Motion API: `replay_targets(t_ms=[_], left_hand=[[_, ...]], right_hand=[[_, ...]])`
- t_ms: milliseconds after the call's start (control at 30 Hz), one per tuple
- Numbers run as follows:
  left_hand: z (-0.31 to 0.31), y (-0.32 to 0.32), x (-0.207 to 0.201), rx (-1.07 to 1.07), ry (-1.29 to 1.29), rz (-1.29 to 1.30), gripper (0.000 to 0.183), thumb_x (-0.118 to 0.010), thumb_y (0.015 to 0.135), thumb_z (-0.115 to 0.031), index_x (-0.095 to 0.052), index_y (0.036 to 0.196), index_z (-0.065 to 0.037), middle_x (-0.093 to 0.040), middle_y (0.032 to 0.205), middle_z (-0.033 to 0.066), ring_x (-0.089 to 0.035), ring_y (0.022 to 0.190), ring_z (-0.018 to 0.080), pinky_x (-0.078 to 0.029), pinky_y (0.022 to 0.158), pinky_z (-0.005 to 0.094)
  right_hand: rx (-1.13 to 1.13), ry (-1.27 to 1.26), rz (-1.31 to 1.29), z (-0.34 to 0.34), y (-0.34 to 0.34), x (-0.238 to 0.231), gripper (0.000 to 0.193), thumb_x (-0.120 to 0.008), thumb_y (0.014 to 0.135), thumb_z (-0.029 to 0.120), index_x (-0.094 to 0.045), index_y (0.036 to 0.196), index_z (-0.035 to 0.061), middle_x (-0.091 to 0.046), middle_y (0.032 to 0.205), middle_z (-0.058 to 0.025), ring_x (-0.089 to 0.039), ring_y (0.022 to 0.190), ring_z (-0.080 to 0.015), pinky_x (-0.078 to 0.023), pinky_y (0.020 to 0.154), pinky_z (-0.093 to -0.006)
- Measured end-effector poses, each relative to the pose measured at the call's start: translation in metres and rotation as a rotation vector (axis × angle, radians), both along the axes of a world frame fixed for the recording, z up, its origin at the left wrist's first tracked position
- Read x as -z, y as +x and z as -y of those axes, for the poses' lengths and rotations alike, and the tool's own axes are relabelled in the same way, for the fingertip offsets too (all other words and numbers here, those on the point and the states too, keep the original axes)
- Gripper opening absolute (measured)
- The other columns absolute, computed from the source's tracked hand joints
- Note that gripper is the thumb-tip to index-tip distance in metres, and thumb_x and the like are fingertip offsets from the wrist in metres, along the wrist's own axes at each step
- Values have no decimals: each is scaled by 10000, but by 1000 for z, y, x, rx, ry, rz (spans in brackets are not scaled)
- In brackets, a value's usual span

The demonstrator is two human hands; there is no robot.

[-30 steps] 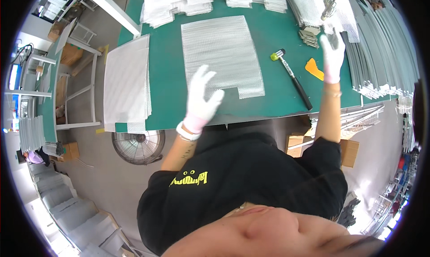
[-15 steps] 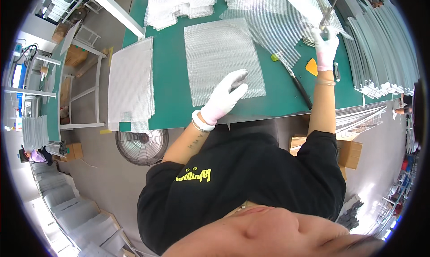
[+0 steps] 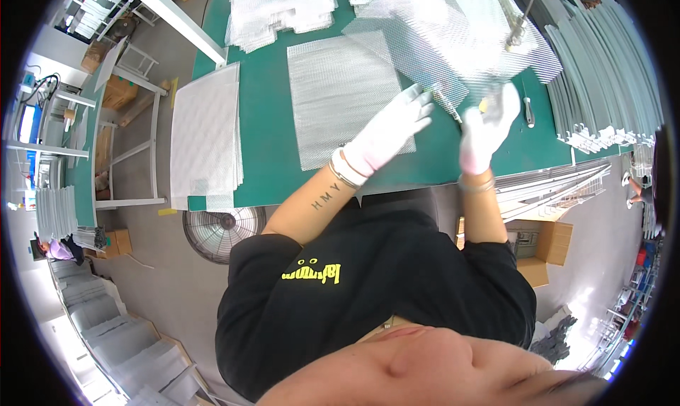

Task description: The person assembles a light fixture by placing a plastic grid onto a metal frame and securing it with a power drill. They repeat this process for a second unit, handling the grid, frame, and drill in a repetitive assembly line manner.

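My left hand (image 3: 392, 128), in a white glove, hovers with spread fingers by the right edge of a flat silver mesh sheet (image 3: 333, 98) on the green table. To its right is my gloved right hand (image 3: 489, 130), its fingers smeared by motion. A metal-shafted tool (image 3: 445, 103) lies between the hands; my right hand seems to hide its handle. Beyond both hands, more mesh sheets (image 3: 453, 34) overlap at angles. From above, a metal hand tool (image 3: 517, 34) hangs over them. A small screwdriver (image 3: 528, 112) rests right of my right hand.
A stack of pale sheets (image 3: 205, 130) lies along the left of the green table (image 3: 265, 144). Another mesh pile (image 3: 283, 9) sits at the back. Many grey metal strips (image 3: 602, 80) stand at the right. Below the table are a floor fan (image 3: 227, 229) and a cardboard box (image 3: 552, 243).
My right hand has left the hanging tool and come back toward me and left. My left hand has moved right and slightly forward. The angled mesh at the right has shifted.
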State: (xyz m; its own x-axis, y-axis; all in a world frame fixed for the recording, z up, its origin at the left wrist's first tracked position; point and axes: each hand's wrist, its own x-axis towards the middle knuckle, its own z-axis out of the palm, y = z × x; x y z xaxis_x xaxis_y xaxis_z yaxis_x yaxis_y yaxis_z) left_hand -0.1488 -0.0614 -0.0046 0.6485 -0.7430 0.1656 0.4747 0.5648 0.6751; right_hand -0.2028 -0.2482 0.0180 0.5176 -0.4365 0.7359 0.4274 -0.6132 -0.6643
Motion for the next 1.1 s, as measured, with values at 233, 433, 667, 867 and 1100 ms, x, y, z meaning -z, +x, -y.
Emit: replay_targets(t_ms=[233, 433, 667, 867, 1100], left_hand=[[-39, -31, -26, -760, 88, 105, 535, -478, 1022, -94, -295, 1517, -4, -401, 1522, 209, -531, 1292, 334, -452, 1091, 490], [-139, -41, -10, -929, 452, 363, 565, -499, 995, -86, -287, 1492, 77, -555, 1325, 270, -645, 1131, 335, -516, 993, 402], [-166, -28, 30, -759, 95, -215, 611, -552, 894, -67, -350, 1467, 4, -513, 1334, 229, -523, 1222, 350, -398, 1098, 533], [-155, -27, 37, -797, 108, -273, 648, -554, 887, -49, -307, 1482, 21, -496, 1370, 227, -493, 1287, 364, -393, 1103, 534], [-163, -21, 49, -755, 88, -282, 730, -600, 843, -16, -272, 1495, -6, -520, 1303, 224, -518, 1234, 361, -388, 1108, 604]], right_hand=[[-247, -355, -177, -28, -17, -23, 814, -873, 645, 263, -551, 1363, 55, -324, 1528, -289, -345, 1401, -460, -293, 1153, -527], [369, -692, -397, 133, 96, -19, 637, -777, 801, 327, -578, 1355, 84, -542, 1358, -287, -490, 1281, -436, -411, 1079, -469], [-38, -259, -1145, 216, 183, -24, 696, -753, 859, 270, -474, 1468, 82, -648, 1284, -179, -676, 1036, -237, -535, 901, -375], [-574, 143, -679, 217, 166, -47, 560, -720, 892, 185, -538, 1394, 18, -645, 1276, -69, -610, 1106, -173, -470, 963, -306], [-630, 287, -285, 306, 157, -33, 479, -679, 904, 132, -558, 1349, 3, -616, 1323, -95, -571, 1210, -207, -424, 1039, -313]])
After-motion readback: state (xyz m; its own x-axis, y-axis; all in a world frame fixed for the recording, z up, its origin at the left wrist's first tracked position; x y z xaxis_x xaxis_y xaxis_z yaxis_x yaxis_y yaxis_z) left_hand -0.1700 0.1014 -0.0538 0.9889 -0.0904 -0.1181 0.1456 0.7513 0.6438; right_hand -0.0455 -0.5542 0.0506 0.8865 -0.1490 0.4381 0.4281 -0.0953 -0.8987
